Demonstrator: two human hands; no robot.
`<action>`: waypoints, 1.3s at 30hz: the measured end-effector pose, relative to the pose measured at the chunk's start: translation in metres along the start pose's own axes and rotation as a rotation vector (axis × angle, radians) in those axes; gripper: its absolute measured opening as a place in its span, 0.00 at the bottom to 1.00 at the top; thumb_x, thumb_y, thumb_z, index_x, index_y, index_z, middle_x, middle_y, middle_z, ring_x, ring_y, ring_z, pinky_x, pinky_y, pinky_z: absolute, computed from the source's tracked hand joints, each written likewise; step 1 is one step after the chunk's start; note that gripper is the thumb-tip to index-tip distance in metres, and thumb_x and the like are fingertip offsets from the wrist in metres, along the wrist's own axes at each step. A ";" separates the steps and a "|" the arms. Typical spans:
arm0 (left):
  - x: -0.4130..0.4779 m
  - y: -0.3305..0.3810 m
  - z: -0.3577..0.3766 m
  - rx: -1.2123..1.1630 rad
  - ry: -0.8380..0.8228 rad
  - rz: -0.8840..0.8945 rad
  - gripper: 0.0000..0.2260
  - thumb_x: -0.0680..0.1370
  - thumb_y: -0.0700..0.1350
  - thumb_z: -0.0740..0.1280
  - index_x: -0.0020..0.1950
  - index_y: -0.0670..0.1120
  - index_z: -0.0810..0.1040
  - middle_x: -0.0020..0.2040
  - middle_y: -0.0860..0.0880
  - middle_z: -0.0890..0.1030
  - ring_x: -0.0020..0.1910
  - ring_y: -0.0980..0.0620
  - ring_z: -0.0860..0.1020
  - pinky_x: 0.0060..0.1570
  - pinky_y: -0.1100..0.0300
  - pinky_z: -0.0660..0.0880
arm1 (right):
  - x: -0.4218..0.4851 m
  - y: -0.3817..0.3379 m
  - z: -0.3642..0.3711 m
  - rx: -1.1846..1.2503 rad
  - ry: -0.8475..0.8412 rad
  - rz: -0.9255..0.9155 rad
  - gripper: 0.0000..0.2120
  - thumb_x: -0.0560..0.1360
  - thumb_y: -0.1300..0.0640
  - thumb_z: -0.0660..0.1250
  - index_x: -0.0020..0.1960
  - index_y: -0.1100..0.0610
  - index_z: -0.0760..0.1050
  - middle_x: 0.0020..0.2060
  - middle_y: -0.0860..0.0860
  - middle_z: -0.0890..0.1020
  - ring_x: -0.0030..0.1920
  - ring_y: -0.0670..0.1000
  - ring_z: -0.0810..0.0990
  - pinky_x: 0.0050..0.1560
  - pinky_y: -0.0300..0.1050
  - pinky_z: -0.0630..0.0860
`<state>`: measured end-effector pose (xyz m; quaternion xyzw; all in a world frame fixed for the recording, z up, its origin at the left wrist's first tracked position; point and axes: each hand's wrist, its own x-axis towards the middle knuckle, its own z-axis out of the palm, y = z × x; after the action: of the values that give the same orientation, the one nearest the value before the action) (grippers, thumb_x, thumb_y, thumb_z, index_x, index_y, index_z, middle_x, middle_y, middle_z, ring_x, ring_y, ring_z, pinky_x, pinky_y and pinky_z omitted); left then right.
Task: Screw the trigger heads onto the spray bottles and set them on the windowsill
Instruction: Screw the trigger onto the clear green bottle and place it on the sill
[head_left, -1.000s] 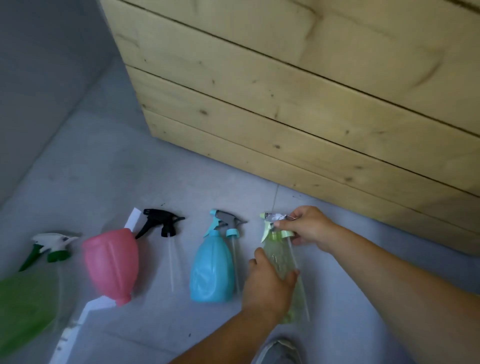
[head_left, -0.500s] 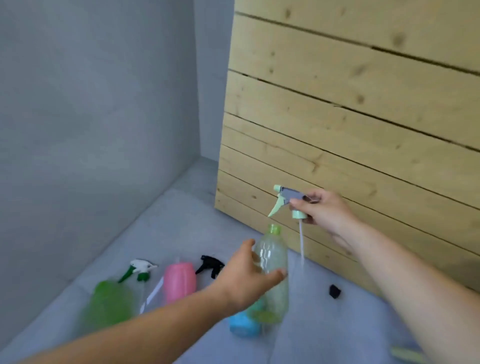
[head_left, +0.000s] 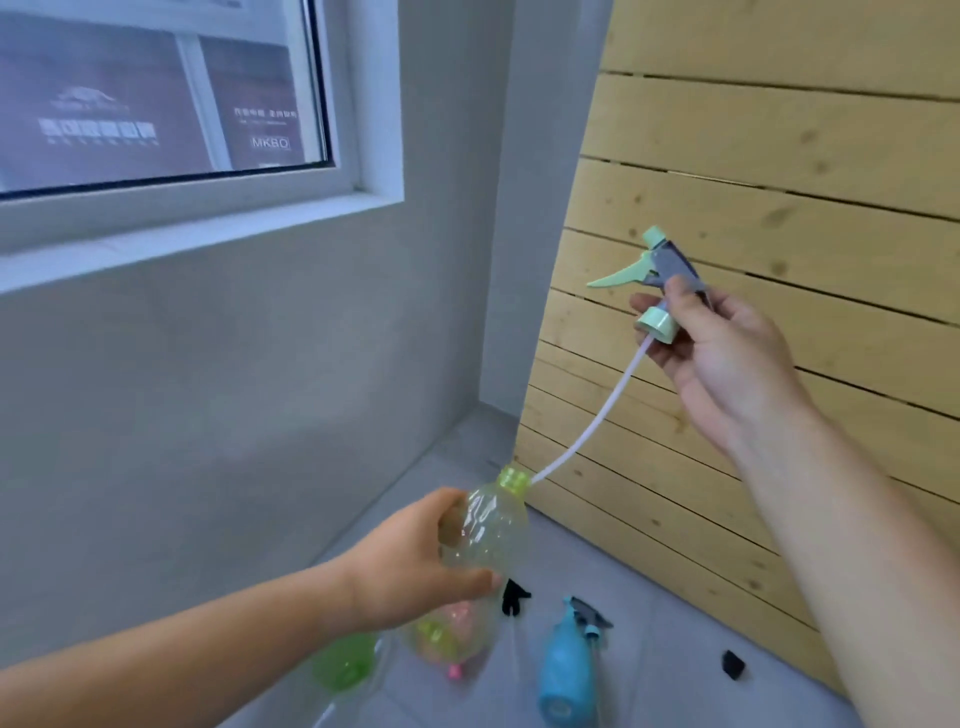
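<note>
At the lower centre of the frame we see the left hand (head_left: 410, 564) closed around the clear yellow-green bottle (head_left: 485, 540), which is tilted with its open neck toward the upper right. At the right, the right hand (head_left: 727, 358) grips the mint and grey trigger head (head_left: 662, 280) with thumb and fingers. Its white tube (head_left: 592, 421) bends down, and the tip is at the bottle mouth. The windowsill (head_left: 197, 236) is at the upper left. A blue bottle (head_left: 563, 670) lies on the floor (head_left: 670, 649) at the bottom.
</note>
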<state>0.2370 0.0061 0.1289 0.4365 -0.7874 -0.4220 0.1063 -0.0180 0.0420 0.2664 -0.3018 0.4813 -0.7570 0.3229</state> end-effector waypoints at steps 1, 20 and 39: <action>-0.006 -0.002 -0.005 0.008 0.009 -0.004 0.33 0.60 0.65 0.74 0.61 0.55 0.75 0.53 0.55 0.81 0.54 0.53 0.81 0.60 0.53 0.79 | -0.003 -0.003 0.006 0.023 -0.003 -0.008 0.07 0.78 0.57 0.67 0.54 0.59 0.76 0.43 0.53 0.87 0.50 0.50 0.86 0.51 0.44 0.80; -0.015 0.015 -0.012 -0.368 -0.053 0.045 0.25 0.67 0.50 0.82 0.62 0.54 0.81 0.56 0.51 0.87 0.56 0.52 0.85 0.57 0.56 0.82 | -0.029 0.055 0.017 -0.112 -0.227 0.279 0.16 0.74 0.66 0.70 0.59 0.69 0.73 0.48 0.62 0.84 0.45 0.57 0.85 0.43 0.48 0.84; -0.016 0.026 -0.018 -0.694 -0.130 0.013 0.18 0.74 0.39 0.77 0.63 0.49 0.83 0.56 0.45 0.87 0.45 0.53 0.85 0.45 0.62 0.81 | -0.031 0.070 0.011 -0.363 -0.640 0.237 0.16 0.73 0.61 0.69 0.60 0.58 0.76 0.47 0.53 0.85 0.51 0.55 0.81 0.56 0.56 0.78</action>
<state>0.2407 0.0146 0.1631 0.3414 -0.6051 -0.6907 0.2006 0.0230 0.0374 0.2013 -0.5175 0.5138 -0.4844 0.4833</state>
